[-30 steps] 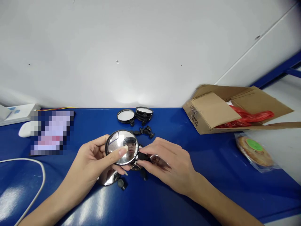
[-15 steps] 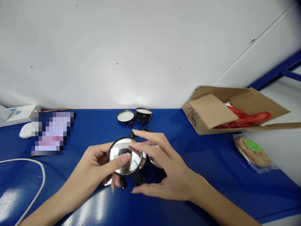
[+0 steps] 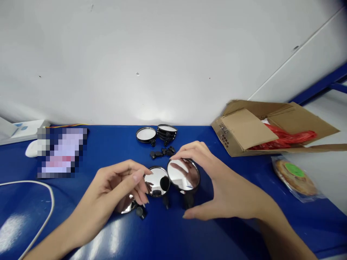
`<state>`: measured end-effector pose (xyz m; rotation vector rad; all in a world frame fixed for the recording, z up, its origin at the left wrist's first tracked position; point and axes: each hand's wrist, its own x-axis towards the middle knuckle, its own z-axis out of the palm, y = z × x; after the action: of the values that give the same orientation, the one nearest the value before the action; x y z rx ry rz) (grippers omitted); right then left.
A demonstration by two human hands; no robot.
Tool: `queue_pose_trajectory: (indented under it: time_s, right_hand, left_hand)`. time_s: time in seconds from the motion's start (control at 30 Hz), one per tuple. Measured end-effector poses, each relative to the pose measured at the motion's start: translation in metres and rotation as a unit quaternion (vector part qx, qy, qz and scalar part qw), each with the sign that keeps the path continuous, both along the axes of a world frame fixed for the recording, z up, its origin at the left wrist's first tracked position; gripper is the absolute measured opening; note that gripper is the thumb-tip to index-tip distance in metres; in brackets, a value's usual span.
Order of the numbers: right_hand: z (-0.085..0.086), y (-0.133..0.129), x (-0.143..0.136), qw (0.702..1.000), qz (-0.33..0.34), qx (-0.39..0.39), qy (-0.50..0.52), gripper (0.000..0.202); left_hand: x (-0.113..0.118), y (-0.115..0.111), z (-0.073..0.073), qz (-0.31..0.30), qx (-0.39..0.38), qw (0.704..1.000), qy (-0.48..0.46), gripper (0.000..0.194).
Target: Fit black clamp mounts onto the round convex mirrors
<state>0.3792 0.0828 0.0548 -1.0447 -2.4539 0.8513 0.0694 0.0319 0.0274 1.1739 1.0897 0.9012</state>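
My right hand (image 3: 208, 180) curves round a round mirror (image 3: 184, 175) with a black rim. Its fingertips meet the top edge, while the thumb is low by the dark stem, so the thumb's contact is unclear. My left hand (image 3: 119, 187) is half curled with fingers apart and holds nothing that I can see. Those fingertips are beside a second round mirror (image 3: 153, 182) on the blue table. Partly under the left hand lies a third mirror (image 3: 127, 205), its black clamp end (image 3: 140, 212) showing beside the fingers.
Behind the hands are small black clamp parts (image 3: 159, 153), one mirror (image 3: 146, 134) and a mirror stack (image 3: 167, 133). An open cardboard box (image 3: 246, 130) and wrapped round food (image 3: 295, 177) occupy the right. Leftward are a blurred phone (image 3: 63, 151), white mouse (image 3: 31, 148) and cable (image 3: 50, 198).
The mirror has gone from my left hand to the right side, with my right hand round it. My left hand has let go and its fingers have loosened.
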Motion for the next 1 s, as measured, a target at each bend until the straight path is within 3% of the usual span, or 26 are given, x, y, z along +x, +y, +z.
queue_pose_trajectory:
  time_s: [0.2,0.37,0.77,0.83,0.9,1.0]
  right_hand:
    - [-0.002,-0.003,0.009,0.991,-0.047,-0.055,-0.116,0.103]
    - [-0.008,-0.008,0.004,0.99,-0.043,-0.031,-0.13,0.101]
    - [-0.004,-0.006,0.007,0.981,-0.048,-0.09,-0.166,0.105]
    - [-0.001,-0.006,0.006,0.98,-0.054,-0.099,-0.164,0.099]
    - [0.0,-0.005,0.006,0.983,-0.065,-0.085,-0.148,0.081]
    - [-0.005,-0.001,0.003,0.99,-0.088,0.001,-0.11,0.049]
  left_hand:
    - [-0.001,0.005,-0.004,0.026,0.027,0.999,0.005,0.035]
    - [0.001,0.002,-0.005,0.051,0.045,0.998,0.014,0.027]
    - [-0.002,-0.001,-0.01,0.069,0.042,0.996,0.043,0.04]
    - [-0.003,-0.001,-0.012,0.076,0.073,0.991,0.08,0.037]
    - [-0.006,-0.001,-0.016,0.091,0.13,0.978,0.138,0.035]
    - [-0.01,0.004,-0.022,0.103,0.221,0.936,0.253,0.048]
